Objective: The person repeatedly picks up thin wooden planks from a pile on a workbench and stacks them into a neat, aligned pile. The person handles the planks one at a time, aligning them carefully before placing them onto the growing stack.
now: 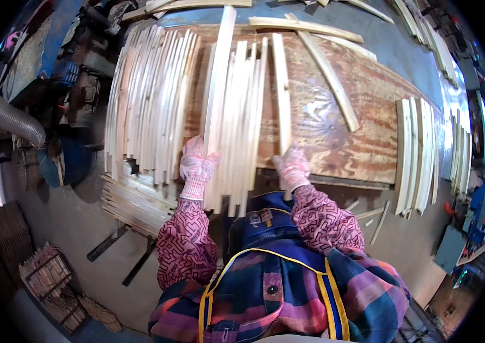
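My left hand [198, 162], in a pale work glove, is closed around the near end of a wooden strip [220, 74]. This strip tilts up and reaches farther out than the bundle of strips [246, 108] beside it. To the right, my gloved right hand [292, 164] grips the near end of another wooden strip [282, 88], which stands apart from the bundle with a gap between. Both strips point away from me over a worn plywood tabletop [325, 137]. The gloves partly hide the near ends.
A wide row of strips [151, 97] lies at the left of the tabletop, with more strips stacked lower [139, 200]. A loose strip [331, 80] slants across the plywood. Another stack [416, 151] stands at the right edge. A ribbed hose [14, 120] and machinery are far left.
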A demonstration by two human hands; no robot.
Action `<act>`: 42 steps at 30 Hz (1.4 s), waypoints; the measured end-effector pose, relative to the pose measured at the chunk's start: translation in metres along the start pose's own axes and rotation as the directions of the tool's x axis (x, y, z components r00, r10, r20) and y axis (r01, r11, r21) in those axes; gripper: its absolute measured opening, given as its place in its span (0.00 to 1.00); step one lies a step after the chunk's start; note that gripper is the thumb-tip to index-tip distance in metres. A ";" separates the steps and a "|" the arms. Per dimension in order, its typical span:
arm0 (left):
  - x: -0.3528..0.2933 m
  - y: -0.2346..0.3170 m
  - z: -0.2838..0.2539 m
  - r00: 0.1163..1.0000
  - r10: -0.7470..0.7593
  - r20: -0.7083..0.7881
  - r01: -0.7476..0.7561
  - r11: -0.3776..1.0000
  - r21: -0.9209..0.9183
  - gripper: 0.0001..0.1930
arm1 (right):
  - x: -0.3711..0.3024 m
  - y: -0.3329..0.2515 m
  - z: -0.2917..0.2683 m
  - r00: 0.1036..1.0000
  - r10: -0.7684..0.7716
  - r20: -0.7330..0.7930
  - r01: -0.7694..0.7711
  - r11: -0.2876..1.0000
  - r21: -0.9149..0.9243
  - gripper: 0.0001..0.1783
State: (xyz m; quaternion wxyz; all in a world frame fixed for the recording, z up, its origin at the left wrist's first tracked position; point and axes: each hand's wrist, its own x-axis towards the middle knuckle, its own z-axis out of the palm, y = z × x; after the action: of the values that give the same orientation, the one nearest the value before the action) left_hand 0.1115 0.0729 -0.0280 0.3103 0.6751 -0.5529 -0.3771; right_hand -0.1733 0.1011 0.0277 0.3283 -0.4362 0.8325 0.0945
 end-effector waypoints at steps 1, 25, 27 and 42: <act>-0.005 0.024 0.011 0.982 0.108 0.156 -0.178 0.808 0.562 0.34 | 0.009 0.015 -0.003 0.998 -0.065 0.007 0.065 0.998 -0.013 0.45; 0.000 0.285 0.270 0.966 0.194 0.173 -0.241 0.918 0.314 0.30 | 0.433 0.065 -0.349 0.791 -0.543 -0.282 0.337 0.771 -0.540 0.28; 0.023 0.287 0.286 0.949 0.095 0.301 -0.157 0.970 0.188 0.31 | 0.409 0.067 -0.365 0.794 -0.595 -0.123 0.500 0.755 -0.424 0.27; 0.057 0.315 0.333 0.762 -0.452 0.464 0.595 0.206 -0.777 0.27 | 0.227 0.158 -0.157 0.965 -0.253 -0.072 0.229 0.941 -0.249 0.40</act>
State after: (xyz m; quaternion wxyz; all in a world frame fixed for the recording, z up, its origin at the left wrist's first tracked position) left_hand -0.3279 -0.0451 0.0521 0.4339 0.5189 -0.0199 -0.7362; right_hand -0.4624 -0.0240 -0.0154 0.2392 -0.5754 0.7712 0.1303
